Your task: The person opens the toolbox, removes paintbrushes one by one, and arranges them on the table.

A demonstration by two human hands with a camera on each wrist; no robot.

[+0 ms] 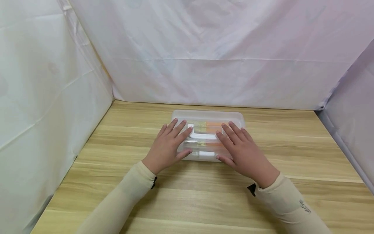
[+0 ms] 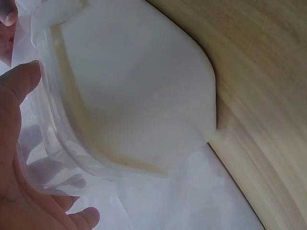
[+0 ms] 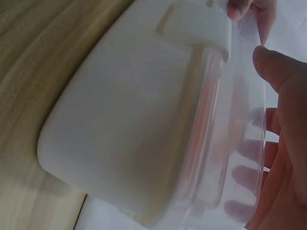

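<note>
A lidded plastic storage box [image 1: 204,115] sits on the table, its body milky white in both wrist views and its lid [image 2: 62,143] clear. A white carrying handle [image 1: 204,136] lies flat on the lid, and a white latch [image 1: 206,153] is on the near side. Something orange [image 1: 214,127] and something yellowish show through the lid; their kind cannot be told. My left hand [image 1: 165,148] rests on the lid's left part with fingers spread. On the right part rests my right hand [image 1: 248,156], its fingers also spread. Neither hand grips the handle.
The box stands on a wood-grain table [image 1: 198,201], near its back edge. White cloth [image 1: 228,65] hangs behind the table, with more cloth on the left [image 1: 38,84] and right sides. Both forearms wear beige sleeves [image 1: 125,191].
</note>
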